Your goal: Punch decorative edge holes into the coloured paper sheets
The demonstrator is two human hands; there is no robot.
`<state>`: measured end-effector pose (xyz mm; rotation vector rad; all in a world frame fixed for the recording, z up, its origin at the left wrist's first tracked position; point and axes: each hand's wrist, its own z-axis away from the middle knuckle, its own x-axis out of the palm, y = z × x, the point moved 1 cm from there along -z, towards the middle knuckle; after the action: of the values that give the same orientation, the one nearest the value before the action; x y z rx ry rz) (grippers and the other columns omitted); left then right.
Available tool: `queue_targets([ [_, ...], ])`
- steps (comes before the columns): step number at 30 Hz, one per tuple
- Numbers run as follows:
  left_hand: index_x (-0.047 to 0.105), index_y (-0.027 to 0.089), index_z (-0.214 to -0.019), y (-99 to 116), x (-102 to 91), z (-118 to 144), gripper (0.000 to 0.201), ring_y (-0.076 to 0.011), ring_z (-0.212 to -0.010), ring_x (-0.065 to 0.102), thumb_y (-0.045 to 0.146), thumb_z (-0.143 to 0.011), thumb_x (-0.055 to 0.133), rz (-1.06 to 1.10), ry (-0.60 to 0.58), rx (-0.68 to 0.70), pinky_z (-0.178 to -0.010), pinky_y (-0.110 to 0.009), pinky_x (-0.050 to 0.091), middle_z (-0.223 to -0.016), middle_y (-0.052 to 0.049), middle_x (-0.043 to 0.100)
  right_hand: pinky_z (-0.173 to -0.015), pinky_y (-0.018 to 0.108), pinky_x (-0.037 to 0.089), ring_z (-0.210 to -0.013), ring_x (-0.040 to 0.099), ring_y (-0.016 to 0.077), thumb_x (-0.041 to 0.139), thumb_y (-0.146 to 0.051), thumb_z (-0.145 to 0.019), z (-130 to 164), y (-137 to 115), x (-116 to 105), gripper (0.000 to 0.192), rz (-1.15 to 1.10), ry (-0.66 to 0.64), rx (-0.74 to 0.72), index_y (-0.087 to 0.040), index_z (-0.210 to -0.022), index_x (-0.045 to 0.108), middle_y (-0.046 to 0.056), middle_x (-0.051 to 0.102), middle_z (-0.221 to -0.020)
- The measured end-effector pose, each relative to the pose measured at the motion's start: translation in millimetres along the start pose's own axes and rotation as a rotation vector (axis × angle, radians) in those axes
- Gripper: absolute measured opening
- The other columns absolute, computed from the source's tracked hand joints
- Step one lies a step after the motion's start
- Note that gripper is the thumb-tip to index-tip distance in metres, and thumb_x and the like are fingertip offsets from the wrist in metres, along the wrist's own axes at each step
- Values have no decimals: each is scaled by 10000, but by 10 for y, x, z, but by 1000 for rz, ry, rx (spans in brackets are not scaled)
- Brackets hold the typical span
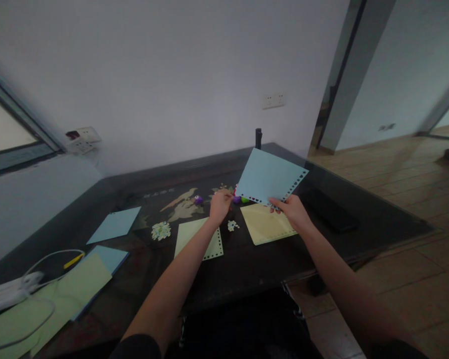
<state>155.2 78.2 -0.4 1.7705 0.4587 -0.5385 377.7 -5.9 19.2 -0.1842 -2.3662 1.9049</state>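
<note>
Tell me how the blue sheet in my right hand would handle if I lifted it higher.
The blue sheet is probably fairly stiff, since it looks flat with the right hand gripping its lower edge. It looks thin, so likely light. The holes along two edges may make those spots easier to tear.

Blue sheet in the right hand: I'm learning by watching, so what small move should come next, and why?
Perhaps tilt the blue sheet slightly aside with the right hand, which grips its hole-lined edge: the sheet seems to partly hide the purple object and green object close to the left hand.
</note>
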Motion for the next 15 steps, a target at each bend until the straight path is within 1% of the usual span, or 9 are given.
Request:
queue_targets([
  [2,672,159,-770,32,-127,127,158,-112,-413,510,286,-805,586,-72,55,21,-539,-231,411,-471,25,558,-425,245,342,-429,463,108,748,-458,-578,7,11,13,336,0,-41,10,-150,-586,611,31,602,-485],
  [3,673,162,-755,48,-175,186,169,-118,-410,510,308,-797,598,-75,71,22,-544,-232,410,-421,37,523,-423,243,344,-430,469,109,752,-460,-576,9,18,17,340,2,-59,18,-152,-588,611,30,604,-487],
  [5,660,162,-713,79,-236,284,206,-125,-432,527,349,-783,610,-21,83,11,-557,-230,412,-394,42,509,-416,240,351,-433,486,113,762,-462,-566,7,40,10,345,4,-85,45,-153,-595,611,28,612,-500],
  [8,630,152,-657,130,-244,367,339,-126,-492,546,426,-829,527,109,42,17,-542,-223,403,-463,10,567,-430,241,385,-453,528,121,779,-431,-551,-5,95,-31,335,-4,-117,114,-145,-651,634,38,654,-574],
  [10,644,144,-739,170,-216,386,361,-128,-537,554,435,-860,467,206,-11,34,-516,-222,395,-566,-14,617,-450,249,415,-473,555,128,783,-403,-551,-9,131,-66,329,-3,-142,154,-143,-702,651,48,681,-636],
  [11,645,141,-813,190,-198,390,324,-129,-563,562,413,-858,476,254,-31,40,-515,-223,400,-629,-21,637,-457,253,426,-479,563,131,784,-393,-555,-8,144,-80,325,4,-158,166,-143,-720,656,51,688,-655],
  [13,617,136,-935,224,-163,396,232,-128,-612,579,324,-811,562,326,-51,40,-553,-229,428,-712,-26,653,-466,260,444,-484,570,134,787,-379,-562,0,157,-97,312,17,-194,176,-146,-727,662,55,695,-673],
  [15,586,130,-963,248,-135,409,236,-121,-628,584,216,-747,626,356,-51,29,-617,-245,455,-715,-19,648,-469,268,459,-483,571,137,793,-368,-564,8,157,-99,298,34,-221,180,-148,-720,667,58,698,-675],
])
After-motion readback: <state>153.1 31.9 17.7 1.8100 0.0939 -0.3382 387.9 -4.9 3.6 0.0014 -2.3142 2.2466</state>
